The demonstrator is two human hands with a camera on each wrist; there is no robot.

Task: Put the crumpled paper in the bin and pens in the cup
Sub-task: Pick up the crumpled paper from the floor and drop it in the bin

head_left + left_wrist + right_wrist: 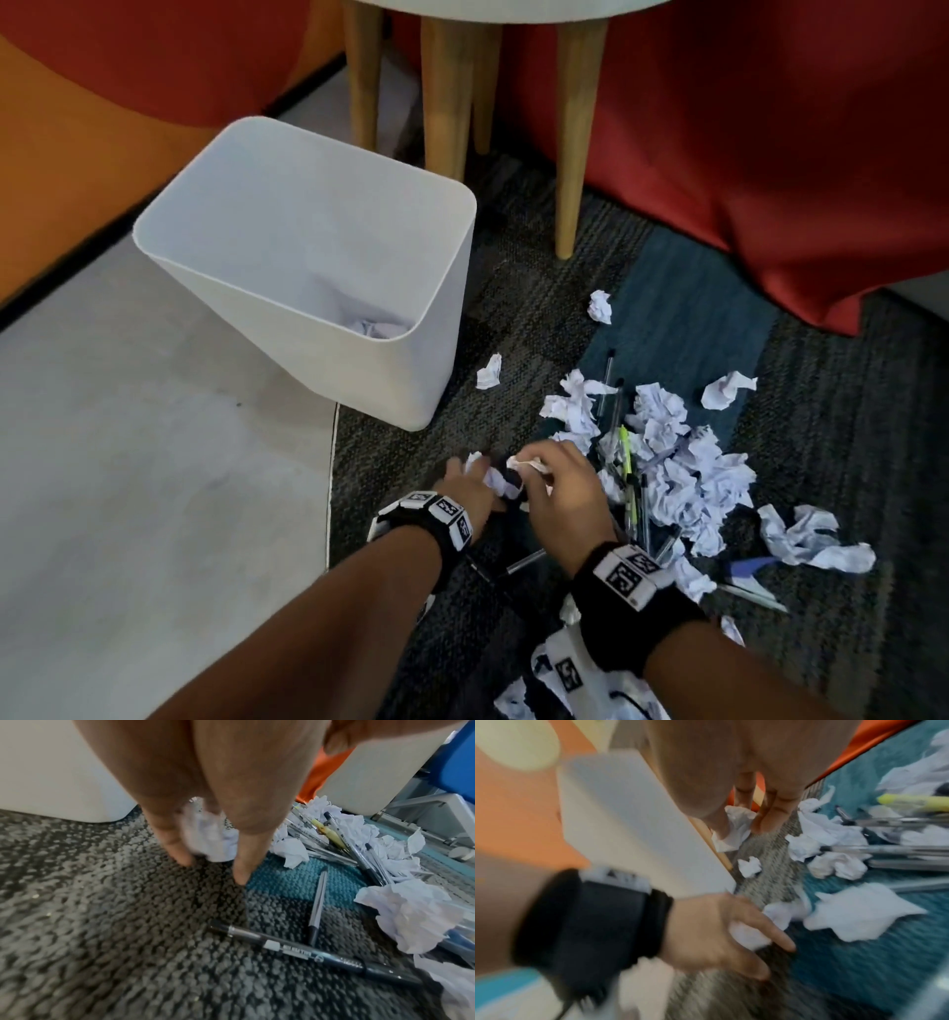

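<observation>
The bin (328,267) stands open-topped, its mouth unobstructed from above, with only a little paper at the bottom. Bare dark carpet (452,437) lies between it and the hands. To the right, a dense pile of crumpled paper (683,462) tangled with pens (629,478) crowds the floor. Wooden legs (575,144) stand beyond the bin.

Both forearms reach forward and down toward the floor, each with a black band at the wrist. The left hand (464,488) hangs low, palm down, its fingers (177,850) pointing downward and curled round a crumpled paper ball (210,839). The right hand (557,493) lies just right of it, slightly nearer, its fingertips (772,817) pinching another crumpled paper piece (734,827). The two hands sit close together, nearly touching.
</observation>
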